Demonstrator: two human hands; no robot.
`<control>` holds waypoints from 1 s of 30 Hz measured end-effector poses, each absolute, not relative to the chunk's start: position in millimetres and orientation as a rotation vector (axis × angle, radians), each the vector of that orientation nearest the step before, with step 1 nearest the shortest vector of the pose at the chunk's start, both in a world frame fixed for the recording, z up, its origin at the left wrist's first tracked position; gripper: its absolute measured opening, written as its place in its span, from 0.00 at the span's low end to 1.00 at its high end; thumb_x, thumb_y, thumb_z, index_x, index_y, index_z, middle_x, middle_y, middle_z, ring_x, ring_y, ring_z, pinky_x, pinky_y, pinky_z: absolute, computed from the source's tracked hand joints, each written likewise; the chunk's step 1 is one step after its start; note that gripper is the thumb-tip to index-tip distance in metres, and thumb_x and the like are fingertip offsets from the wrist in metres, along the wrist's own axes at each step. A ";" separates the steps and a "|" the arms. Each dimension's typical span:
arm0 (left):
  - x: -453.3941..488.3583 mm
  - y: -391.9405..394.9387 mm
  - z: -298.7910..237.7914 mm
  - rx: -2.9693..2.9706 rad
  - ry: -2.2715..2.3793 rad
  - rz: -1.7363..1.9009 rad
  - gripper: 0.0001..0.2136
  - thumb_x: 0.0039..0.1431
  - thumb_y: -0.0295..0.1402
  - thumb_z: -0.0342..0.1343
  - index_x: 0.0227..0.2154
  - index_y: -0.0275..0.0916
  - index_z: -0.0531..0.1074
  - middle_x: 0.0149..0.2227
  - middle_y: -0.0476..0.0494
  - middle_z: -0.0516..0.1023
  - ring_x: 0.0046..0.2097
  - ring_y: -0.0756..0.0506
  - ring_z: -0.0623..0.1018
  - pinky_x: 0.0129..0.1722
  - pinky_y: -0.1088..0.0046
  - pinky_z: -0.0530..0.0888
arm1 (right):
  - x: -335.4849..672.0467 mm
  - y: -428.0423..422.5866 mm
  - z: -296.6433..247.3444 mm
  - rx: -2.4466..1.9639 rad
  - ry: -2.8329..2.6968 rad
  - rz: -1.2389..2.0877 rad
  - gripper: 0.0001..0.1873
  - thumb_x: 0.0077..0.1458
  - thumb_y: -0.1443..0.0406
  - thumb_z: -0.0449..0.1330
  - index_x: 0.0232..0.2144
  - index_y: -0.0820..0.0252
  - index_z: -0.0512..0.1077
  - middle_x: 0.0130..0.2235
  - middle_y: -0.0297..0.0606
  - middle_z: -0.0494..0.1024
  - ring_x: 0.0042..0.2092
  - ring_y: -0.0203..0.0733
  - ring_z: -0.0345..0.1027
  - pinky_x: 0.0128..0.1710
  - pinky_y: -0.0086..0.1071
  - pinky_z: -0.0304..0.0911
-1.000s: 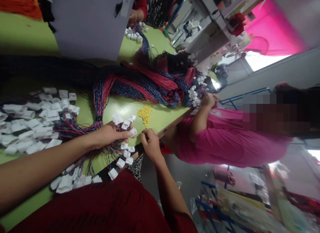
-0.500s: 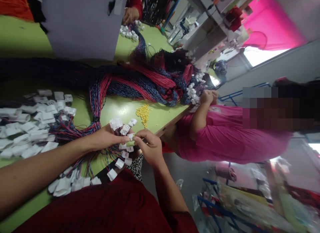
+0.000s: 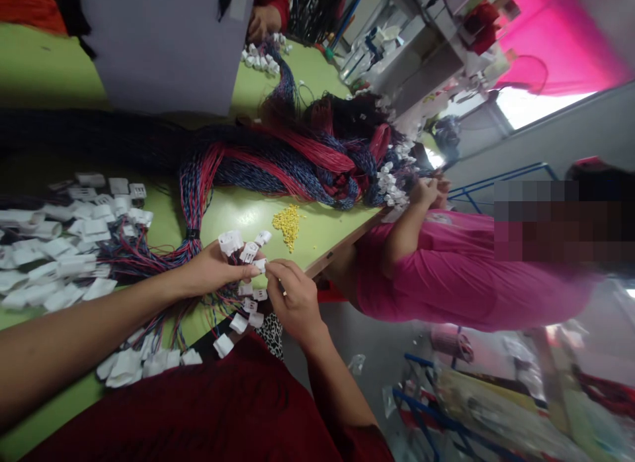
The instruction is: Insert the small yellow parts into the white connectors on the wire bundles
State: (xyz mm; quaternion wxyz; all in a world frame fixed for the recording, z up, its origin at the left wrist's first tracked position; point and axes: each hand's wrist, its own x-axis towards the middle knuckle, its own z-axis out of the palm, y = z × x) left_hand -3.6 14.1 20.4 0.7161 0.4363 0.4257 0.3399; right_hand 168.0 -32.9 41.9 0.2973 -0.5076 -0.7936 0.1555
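Note:
My left hand (image 3: 211,271) is closed around a cluster of white plastic connectors (image 3: 241,245) on red and blue wires, held just above the green table (image 3: 248,214). My right hand (image 3: 292,298) pinches at one connector at my left fingertips; what lies in the pinch is too small to name. More connectors (image 3: 245,310) dangle on wires below both hands, over the table's front edge.
A small heap of yellow pieces (image 3: 286,222) lies beyond my hands. A thick red and blue wire bundle (image 3: 288,161) crosses the table. White connectors (image 3: 69,250) pile at left. A person in pink (image 3: 446,277) works at the right edge; another hand (image 3: 260,18) shows far back.
My right hand came up from the table edge to meet my left fingertips and now pinches at a connector there. The left hand stayed nearly still.

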 end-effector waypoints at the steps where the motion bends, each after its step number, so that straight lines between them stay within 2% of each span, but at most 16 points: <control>1: -3.8 14.1 19.2 0.971 0.941 0.770 0.08 0.41 0.30 0.64 0.28 0.38 0.78 0.26 0.45 0.79 0.27 0.48 0.75 0.28 0.75 0.72 | 167.8 -32.8 39.9 -1.330 -2.079 0.417 0.13 0.54 0.73 0.52 0.40 0.60 0.71 0.37 0.42 0.76 0.39 0.39 0.71 0.38 0.34 0.69; 7: -5.1 14.6 16.1 1.011 0.917 0.820 0.06 0.42 0.30 0.64 0.28 0.39 0.78 0.24 0.45 0.78 0.26 0.48 0.75 0.28 0.76 0.72 | 164.2 -32.9 31.3 -1.299 -1.932 0.454 0.14 0.52 0.73 0.53 0.39 0.57 0.72 0.38 0.40 0.76 0.39 0.38 0.72 0.39 0.33 0.69; 14: -4.1 14.1 22.1 1.010 0.914 0.800 0.06 0.42 0.29 0.64 0.28 0.38 0.77 0.26 0.44 0.79 0.28 0.47 0.75 0.29 0.75 0.73 | 156.5 -40.7 34.4 -1.338 -1.975 0.300 0.14 0.52 0.74 0.54 0.40 0.59 0.72 0.37 0.43 0.76 0.39 0.40 0.71 0.38 0.34 0.69; 23: -7.7 14.6 24.5 1.112 0.810 0.704 0.08 0.46 0.31 0.60 0.32 0.38 0.76 0.33 0.45 0.80 0.37 0.46 0.77 0.39 0.71 0.74 | 160.4 -35.6 43.4 -1.407 -1.754 0.538 0.05 0.51 0.69 0.57 0.29 0.58 0.73 0.31 0.36 0.76 0.34 0.37 0.70 0.35 0.32 0.67; 26: -8.4 14.2 22.7 1.161 0.797 0.692 0.10 0.47 0.32 0.59 0.34 0.38 0.76 0.35 0.44 0.80 0.39 0.45 0.77 0.41 0.70 0.73 | 159.2 -34.1 45.2 -1.438 -1.783 0.535 0.06 0.53 0.69 0.56 0.26 0.58 0.72 0.29 0.35 0.75 0.32 0.36 0.69 0.33 0.31 0.66; 30: -8.2 14.9 19.7 1.179 0.797 0.675 0.11 0.48 0.33 0.59 0.35 0.38 0.76 0.36 0.44 0.80 0.38 0.45 0.77 0.41 0.70 0.73 | 157.0 -34.4 41.5 -1.443 -1.848 0.404 0.06 0.54 0.70 0.55 0.27 0.59 0.70 0.29 0.36 0.75 0.33 0.36 0.68 0.34 0.32 0.65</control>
